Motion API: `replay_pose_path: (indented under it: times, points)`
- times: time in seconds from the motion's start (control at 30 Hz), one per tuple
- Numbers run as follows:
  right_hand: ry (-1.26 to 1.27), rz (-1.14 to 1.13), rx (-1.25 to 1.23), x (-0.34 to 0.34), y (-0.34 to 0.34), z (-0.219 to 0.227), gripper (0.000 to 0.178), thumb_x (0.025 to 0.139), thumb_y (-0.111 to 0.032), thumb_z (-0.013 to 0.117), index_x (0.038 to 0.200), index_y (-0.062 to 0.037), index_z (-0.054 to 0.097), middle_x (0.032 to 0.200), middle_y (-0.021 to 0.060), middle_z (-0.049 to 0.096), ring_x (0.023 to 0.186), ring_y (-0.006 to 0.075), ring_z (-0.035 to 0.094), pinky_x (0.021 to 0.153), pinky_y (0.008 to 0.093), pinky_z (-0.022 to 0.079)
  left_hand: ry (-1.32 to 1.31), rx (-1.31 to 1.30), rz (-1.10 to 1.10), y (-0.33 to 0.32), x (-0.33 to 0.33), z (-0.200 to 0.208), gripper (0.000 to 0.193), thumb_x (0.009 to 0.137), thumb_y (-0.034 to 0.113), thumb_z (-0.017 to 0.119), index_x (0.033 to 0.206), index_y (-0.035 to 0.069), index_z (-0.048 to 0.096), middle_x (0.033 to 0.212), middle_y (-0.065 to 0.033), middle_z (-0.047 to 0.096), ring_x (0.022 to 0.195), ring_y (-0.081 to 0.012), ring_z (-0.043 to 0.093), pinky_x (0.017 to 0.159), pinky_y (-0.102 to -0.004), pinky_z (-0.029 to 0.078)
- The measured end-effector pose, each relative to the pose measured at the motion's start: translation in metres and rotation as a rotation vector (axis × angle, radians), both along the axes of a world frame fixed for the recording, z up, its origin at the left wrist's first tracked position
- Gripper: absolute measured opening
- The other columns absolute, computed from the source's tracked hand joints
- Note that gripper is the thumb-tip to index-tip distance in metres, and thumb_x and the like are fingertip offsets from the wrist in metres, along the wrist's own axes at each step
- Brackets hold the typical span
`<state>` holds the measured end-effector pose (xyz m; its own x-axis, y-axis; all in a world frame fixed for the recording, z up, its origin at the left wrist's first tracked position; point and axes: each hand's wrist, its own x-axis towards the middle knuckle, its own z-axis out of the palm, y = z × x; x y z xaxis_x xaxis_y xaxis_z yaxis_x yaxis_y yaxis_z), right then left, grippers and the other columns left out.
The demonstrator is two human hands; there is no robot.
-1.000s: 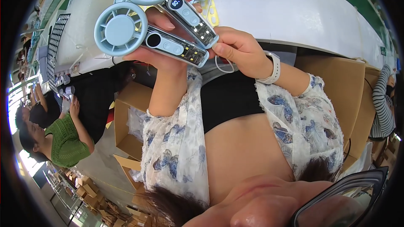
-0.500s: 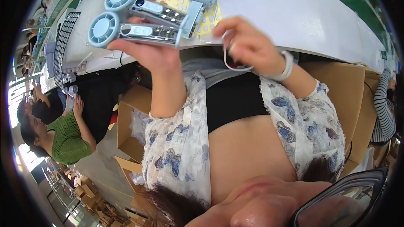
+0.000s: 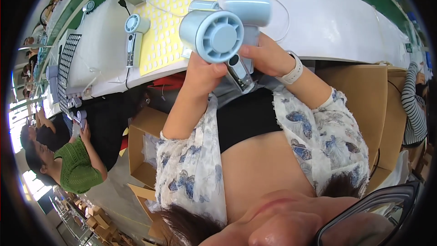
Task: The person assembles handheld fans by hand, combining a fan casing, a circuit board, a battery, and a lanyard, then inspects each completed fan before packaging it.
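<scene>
Obscuring part of yellow sheet (image 3: 166, 34): fan (image 3: 221, 37)

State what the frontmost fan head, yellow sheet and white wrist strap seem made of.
Frontmost fan head: probably plastic, glossy, catching smooth highlights. Yellow sheet: paper or film, finish unclear; it lies thin and flat. White wrist strap: perhaps silicone, matt, bending smoothly.

Two pale-blue fans (image 3: 211, 36), held close together
</scene>
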<state>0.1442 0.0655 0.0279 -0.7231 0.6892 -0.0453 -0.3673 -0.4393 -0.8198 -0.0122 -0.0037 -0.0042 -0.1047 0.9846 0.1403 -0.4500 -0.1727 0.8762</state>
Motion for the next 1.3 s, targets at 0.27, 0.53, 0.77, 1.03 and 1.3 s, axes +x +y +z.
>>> replay_pose_path:
  times: [0.27,0.53,0.77,1.03,1.3]
  points:
    - [-0.277,0.186,0.177,0.042,0.022,-0.012,0.051,0.089,-0.025,0.058,0.13,0.0007,0.04,0.105,0.0102,0.058,0.093,0.0173,0.058,0.082,0.0304,0.047,-0.292,-0.05,-0.132,0.0,-0.026,0.014,0.071,0.083,0.041,0.066,0.132,0.001,0.037,0.105,-0.011,0.056,0.096,-0.0231,0.057,0.08,-0.0371,0.049]
    - [-0.042,0.021,0.021,0.03,0.006,-0.012,0.043,0.094,-0.025,0.049,0.126,0.0026,0.042,0.103,0.0115,0.059,0.087,0.0204,0.062,0.08,0.0333,0.052,-0.135,-0.1,-0.105,-0.01,-0.006,0.018,0.052,0.085,0.023,0.055,0.126,-0.001,0.035,0.095,-0.0128,0.053,0.079,-0.0235,0.059,0.07,-0.0368,0.051]
    - [-0.095,0.04,0.145,0.035,0.006,-0.021,0.04,0.094,-0.028,0.05,0.118,0.0031,0.045,0.104,0.0135,0.06,0.087,0.0202,0.063,0.08,0.0335,0.052,-0.098,-0.104,-0.126,-0.012,0.001,0.018,0.051,0.085,0.021,0.054,0.126,-0.002,0.035,0.097,-0.0136,0.053,0.075,-0.0235,0.06,0.067,-0.037,0.053]
    - [-0.07,0.069,0.141,0.035,0.0,-0.021,0.037,0.094,-0.026,0.049,0.116,0.0032,0.046,0.105,0.0148,0.06,0.085,0.0191,0.064,0.079,0.0315,0.053,-0.072,-0.121,-0.113,-0.011,0.003,0.016,0.049,0.086,0.019,0.053,0.126,-0.002,0.035,0.097,-0.0134,0.054,0.076,-0.022,0.061,0.069,-0.0361,0.054]
    - [-0.002,0.082,0.056,0.036,0.0,-0.026,0.036,0.093,-0.023,0.052,0.118,0.002,0.046,0.106,0.0122,0.06,0.086,0.0177,0.063,0.079,0.0306,0.051,-0.07,-0.162,-0.115,-0.011,0.007,0.012,0.047,0.086,0.018,0.053,0.125,-0.001,0.036,0.097,-0.013,0.055,0.074,-0.0207,0.06,0.067,-0.0356,0.054]
